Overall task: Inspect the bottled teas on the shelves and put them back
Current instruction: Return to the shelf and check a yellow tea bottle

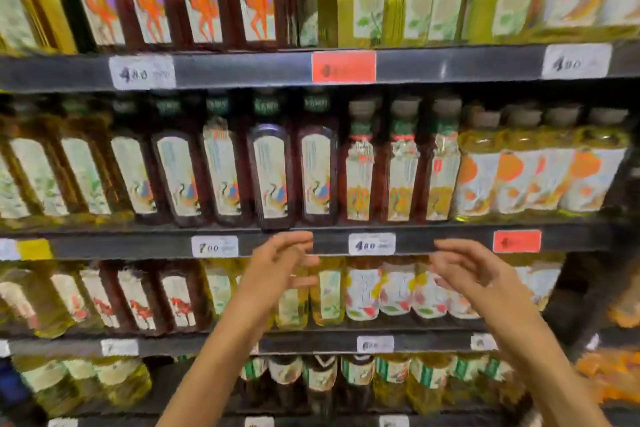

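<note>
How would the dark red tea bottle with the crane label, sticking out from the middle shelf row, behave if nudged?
The dark red tea bottle with the crane label looks tall, narrow and full, so probably heavy and apt to tip. Its base seems to overhang the dark shelf edge, so it might fall forward.

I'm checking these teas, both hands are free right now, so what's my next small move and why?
Probably raise your left hand to grip the dark bottle directly above it. It juts past the shelf edge, and neither it nor the right hand holds anything.
</note>
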